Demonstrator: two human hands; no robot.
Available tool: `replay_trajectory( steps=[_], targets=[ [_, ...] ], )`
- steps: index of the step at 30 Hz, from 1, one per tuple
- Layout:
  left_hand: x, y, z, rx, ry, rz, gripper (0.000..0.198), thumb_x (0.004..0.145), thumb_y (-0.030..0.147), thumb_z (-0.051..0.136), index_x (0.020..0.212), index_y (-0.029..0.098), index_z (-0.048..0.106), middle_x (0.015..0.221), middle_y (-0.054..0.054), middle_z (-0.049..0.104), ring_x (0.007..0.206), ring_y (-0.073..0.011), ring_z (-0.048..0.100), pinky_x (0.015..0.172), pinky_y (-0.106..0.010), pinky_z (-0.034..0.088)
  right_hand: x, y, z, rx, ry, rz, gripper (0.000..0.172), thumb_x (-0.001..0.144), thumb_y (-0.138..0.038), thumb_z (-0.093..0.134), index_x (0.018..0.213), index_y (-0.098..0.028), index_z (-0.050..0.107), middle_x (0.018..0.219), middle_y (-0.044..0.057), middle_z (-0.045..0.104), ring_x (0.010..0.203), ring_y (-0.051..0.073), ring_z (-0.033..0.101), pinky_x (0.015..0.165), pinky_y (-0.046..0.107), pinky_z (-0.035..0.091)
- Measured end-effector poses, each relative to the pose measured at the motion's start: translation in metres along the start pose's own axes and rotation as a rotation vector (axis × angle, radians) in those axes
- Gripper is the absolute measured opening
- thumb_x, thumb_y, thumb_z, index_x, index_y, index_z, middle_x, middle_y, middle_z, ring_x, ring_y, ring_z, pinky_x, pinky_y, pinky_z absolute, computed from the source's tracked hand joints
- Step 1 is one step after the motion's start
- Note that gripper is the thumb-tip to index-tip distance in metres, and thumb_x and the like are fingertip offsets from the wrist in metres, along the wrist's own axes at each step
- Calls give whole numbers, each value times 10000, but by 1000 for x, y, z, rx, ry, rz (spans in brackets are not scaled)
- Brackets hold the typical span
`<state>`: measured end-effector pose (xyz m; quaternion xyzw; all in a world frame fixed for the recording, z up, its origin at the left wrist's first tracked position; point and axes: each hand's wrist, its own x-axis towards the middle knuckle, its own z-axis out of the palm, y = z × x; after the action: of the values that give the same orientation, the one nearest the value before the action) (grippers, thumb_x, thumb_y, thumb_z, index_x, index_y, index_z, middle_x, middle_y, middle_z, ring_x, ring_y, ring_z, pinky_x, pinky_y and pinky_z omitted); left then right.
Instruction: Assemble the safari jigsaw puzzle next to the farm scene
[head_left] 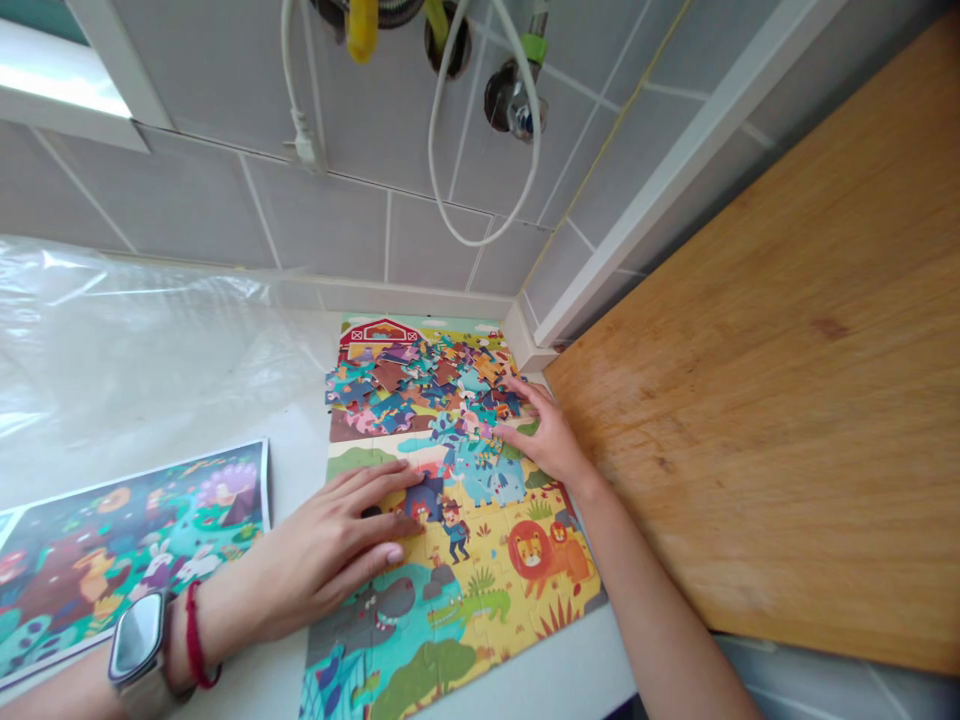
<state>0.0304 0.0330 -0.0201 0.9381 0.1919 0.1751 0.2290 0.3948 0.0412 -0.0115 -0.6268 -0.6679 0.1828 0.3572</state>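
My left hand [341, 535] rests on an assembled animal jigsaw puzzle [487, 645], fingers stretched out and nothing seen in them. The puzzle shows lions, a hippo, a crocodile and elephants. Loose jigsaw pieces [394, 375] lie heaped on its far part, over a red barn picture. At the right side of this heap is my right hand [549, 435], thumb and fingers apart. Its fingertips touch the pieces, and I see none gripped between them. On the left wrist are a watch [139, 635] and a red cord bracelet [193, 635].
A printed picture sheet [135, 565] of animals lies at the left on the white surface [300, 400]. Clear plastic film [112, 300] covers the back left. A wooden panel [787, 380] stands close on the right. A cable [431, 150] and pipe valve [521, 108] hang by the tiled wall.
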Motion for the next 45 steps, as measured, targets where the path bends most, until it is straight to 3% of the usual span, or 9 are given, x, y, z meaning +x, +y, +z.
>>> replay_trajectory(
  steps=[4, 9, 13, 20, 25, 27, 31, 36, 45],
  targets=[
    [1, 0, 1, -15, 12, 0, 268, 1056, 373, 584, 1271, 336, 739, 1663, 9, 447, 1483, -299, 487, 1214, -432, 457, 6, 23, -1, -109, 235, 148, 508, 898, -412, 645, 1339, -165, 690, 1308, 183, 692, 1077, 289, 711, 901, 429, 607],
    [3, 1, 1, -28, 8, -9, 294, 1061, 386, 574, 1309, 342, 727, 1644, -2, 473, 1471, -305, 496, 1218, -453, 449, 14, 35, 4, -249, 227, 192, 576, 845, -431, 675, 1346, -148, 699, 1225, 181, 752, 971, 299, 731, 941, 475, 594],
    [6, 9, -5, -29, -20, -25, 301, 1081, 402, 528, 1265, 291, 739, 1617, -53, 504, 1452, -322, 508, 1203, -518, 452, 22, 33, 5, -257, 238, 254, 591, 811, -476, 712, 1280, -117, 736, 1074, 176, 791, 796, 278, 719, 840, 466, 603],
    [9, 13, -12, 0, -17, 5, 349, 1092, 426, 497, 1206, 221, 756, 1594, -98, 523, 1425, -310, 528, 1224, -506, 418, 32, 50, 2, -52, 337, 334, 581, 740, -457, 813, 1203, -110, 767, 959, 180, 767, 653, 217, 663, 659, 389, 558],
    [8, 9, -8, -3, 57, 60, 377, 1085, 457, 508, 1146, 195, 771, 1571, -128, 544, 1410, -338, 537, 1197, -510, 439, 26, 30, -8, 198, 459, 367, 491, 712, -487, 840, 1067, -152, 789, 890, 115, 756, 673, 181, 637, 626, 320, 527],
    [7, 9, -6, 0, 65, 57, 373, 1085, 460, 509, 1149, 202, 772, 1564, -123, 551, 1404, -332, 543, 1192, -504, 444, 20, 12, -10, 336, 401, 380, 507, 665, -505, 882, 1043, -180, 788, 839, 59, 732, 635, 155, 607, 578, 283, 516],
    [7, 8, -4, 4, 64, 44, 358, 1079, 465, 524, 1177, 226, 772, 1558, -108, 556, 1407, -327, 541, 1190, -500, 447, 4, -28, -2, 498, -8, 326, 681, 669, -499, 924, 1286, -278, 738, 822, -9, 681, 601, 128, 594, 526, 240, 518],
    [7, 7, -4, 0, 69, 53, 362, 1080, 447, 525, 1153, 199, 778, 1534, -130, 573, 1391, -332, 559, 1186, -498, 451, -12, -55, 19, 392, -407, 255, 466, 794, -551, 838, 1144, -245, 813, 899, 53, 752, 652, 156, 645, 590, 278, 583],
    [7, 7, -5, 0, 71, 54, 354, 1079, 458, 525, 1136, 210, 772, 1513, -134, 585, 1386, -320, 561, 1182, -501, 457, -16, -56, 29, 324, -424, 191, 472, 816, -554, 805, 1110, -185, 810, 733, 25, 695, 559, 139, 603, 535, 268, 524]
  ],
)
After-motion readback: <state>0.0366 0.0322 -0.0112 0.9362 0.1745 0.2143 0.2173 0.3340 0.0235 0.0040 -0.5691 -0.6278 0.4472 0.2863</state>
